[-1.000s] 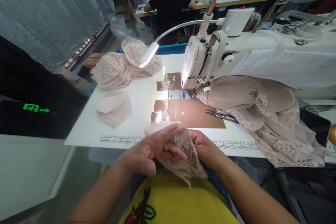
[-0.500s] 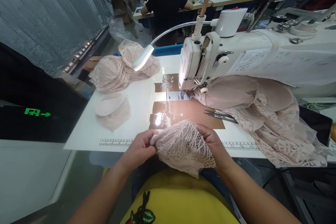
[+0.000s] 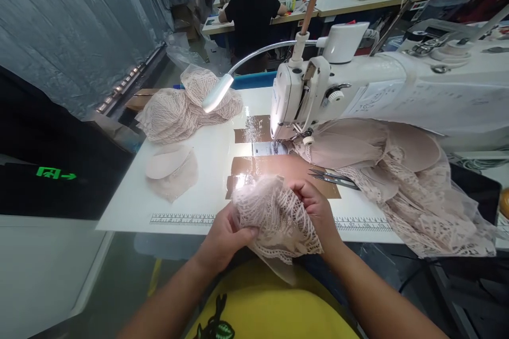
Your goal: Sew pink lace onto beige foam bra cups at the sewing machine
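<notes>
A pale pink lace piece [image 3: 276, 217] is held up between my two hands, over the front edge of the white sewing table [image 3: 127, 206]. My left hand [image 3: 226, 235] is closed on its left side, with the thumb lying across the lace. At its upper right edge, my right hand [image 3: 316, 209] pinches the lace between thumb and fingers. A smooth, thin layer hangs below the lace. Just beyond the hands stands the white sewing machine [image 3: 298, 95], with pink fabric bunched by its needle. Thread snips [image 3: 336, 177] lie to the right of my right hand.
A heap of pink lace [image 3: 175, 111] lies at the back left, under a gooseneck lamp [image 3: 218, 92]. Nearer is a flat cup-shaped piece [image 3: 169, 161]. More lace fabric [image 3: 433, 201] spills over the table's right front edge. A co-worker [image 3: 254, 16] sits at another table ahead.
My left hand has moved right and down along the lace, and its thumb now lies over it. The lace has turned and bunched, with the smooth layer showing below.
</notes>
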### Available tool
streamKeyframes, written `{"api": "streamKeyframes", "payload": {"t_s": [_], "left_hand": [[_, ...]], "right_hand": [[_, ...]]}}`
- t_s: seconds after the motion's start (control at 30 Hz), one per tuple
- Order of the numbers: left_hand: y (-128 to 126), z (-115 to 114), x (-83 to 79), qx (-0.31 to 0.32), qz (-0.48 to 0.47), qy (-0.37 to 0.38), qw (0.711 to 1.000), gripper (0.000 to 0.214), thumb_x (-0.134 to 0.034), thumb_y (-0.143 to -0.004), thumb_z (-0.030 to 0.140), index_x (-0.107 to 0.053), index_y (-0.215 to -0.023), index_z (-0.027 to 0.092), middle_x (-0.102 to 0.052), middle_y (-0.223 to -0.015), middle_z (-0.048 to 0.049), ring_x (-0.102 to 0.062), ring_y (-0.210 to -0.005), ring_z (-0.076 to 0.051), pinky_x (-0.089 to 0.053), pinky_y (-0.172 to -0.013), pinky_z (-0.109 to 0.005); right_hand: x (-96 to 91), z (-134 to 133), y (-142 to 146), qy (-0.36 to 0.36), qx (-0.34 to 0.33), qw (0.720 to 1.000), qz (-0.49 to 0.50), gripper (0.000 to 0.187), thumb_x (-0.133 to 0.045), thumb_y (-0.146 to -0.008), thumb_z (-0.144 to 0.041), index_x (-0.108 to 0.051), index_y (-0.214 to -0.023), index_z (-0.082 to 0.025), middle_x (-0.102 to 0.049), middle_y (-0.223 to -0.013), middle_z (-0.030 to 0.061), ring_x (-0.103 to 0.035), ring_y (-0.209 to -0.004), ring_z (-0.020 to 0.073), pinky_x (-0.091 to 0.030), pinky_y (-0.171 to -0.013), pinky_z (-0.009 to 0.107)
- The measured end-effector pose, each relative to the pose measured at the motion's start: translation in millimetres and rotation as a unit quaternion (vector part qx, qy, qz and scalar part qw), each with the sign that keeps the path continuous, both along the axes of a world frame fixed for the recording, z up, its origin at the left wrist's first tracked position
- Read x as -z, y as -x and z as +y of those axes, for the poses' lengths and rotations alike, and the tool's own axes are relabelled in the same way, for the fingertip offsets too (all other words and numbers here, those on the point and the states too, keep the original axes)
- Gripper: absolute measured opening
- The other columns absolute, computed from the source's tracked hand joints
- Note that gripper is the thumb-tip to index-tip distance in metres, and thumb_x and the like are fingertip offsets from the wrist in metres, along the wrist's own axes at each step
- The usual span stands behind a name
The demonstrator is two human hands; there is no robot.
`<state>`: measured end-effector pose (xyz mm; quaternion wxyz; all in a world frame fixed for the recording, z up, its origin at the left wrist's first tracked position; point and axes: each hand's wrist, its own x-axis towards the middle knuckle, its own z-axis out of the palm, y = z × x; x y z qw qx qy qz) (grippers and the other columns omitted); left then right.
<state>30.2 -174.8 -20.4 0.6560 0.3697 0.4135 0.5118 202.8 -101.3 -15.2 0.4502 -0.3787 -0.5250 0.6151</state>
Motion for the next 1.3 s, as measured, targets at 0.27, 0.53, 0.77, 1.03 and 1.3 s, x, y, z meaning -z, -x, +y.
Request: {"api": "streamKeyframes", "payload": {"t_s": [0.27,0.53,0.77,1.03,1.3], "left_hand": [[11,7,-1.5,-0.002,0.038,-0.011,0.999,0.045,-0.070,-0.072,0.019,-0.057,-0.116,0.016,-0.065,-0.113,-0.0079,-0.059,-0.106,-0.025,-0.049,-0.087,-0.034],[9,7,2.4,0.007,-0.187,0.083,0.979,0.037,-0.065,-0.067,0.025,-0.063,-0.104,0.018,-0.068,-0.097,-0.0059,-0.064,-0.089,-0.020,-0.051,-0.080,-0.032],[-4,-1,7.1,0.080,-0.076,0.075,0.991,0.018,-0.069,-0.068,0.015,-0.071,-0.086,0.016,-0.069,-0.075,-0.0050,-0.064,-0.073,-0.019,-0.051,-0.074,-0.033],[54,10,-38.4,0.050,0.233,-0.178,0.955,0.046,-0.073,-0.071,0.025,-0.061,-0.115,0.025,-0.056,-0.124,-0.0083,-0.051,-0.114,-0.025,-0.042,-0.096,-0.035],[24,32,-31.5,0.125,0.297,-0.091,0.942,0.022,-0.065,-0.080,0.034,-0.059,-0.089,0.015,-0.055,-0.080,-0.0006,-0.052,-0.071,-0.014,-0.042,-0.061,-0.023]], "right_hand": [[2.6,5,-12,-0.005,-0.060,0.997,-0.052,0.040,-0.065,-0.076,-0.051,-0.049,-0.057,-0.020,-0.041,-0.058,-0.0030,-0.038,-0.055,0.0112,-0.035,-0.053,0.024],[0.1,4,-5,0.062,0.010,0.994,0.091,0.035,-0.074,-0.067,-0.048,-0.056,-0.057,-0.020,-0.051,-0.058,-0.0019,-0.044,-0.055,0.0120,-0.041,-0.054,0.027],[3.6,13,-6,0.067,0.055,0.991,0.098,0.031,-0.077,-0.065,-0.045,-0.058,-0.058,-0.021,-0.051,-0.057,-0.0028,-0.045,-0.055,0.0121,-0.043,-0.056,0.028],[-18.1,14,-14,-0.056,-0.184,0.981,-0.036,0.030,-0.064,-0.080,-0.039,-0.053,-0.060,-0.018,-0.049,-0.060,-0.0027,-0.045,-0.056,0.0109,-0.037,-0.053,0.024],[-23.6,3,7,-0.180,-0.170,0.952,-0.182,0.016,-0.058,-0.085,-0.030,-0.063,-0.075,-0.020,-0.064,-0.073,0.0010,-0.056,-0.065,0.0139,-0.043,-0.060,0.026]]}}
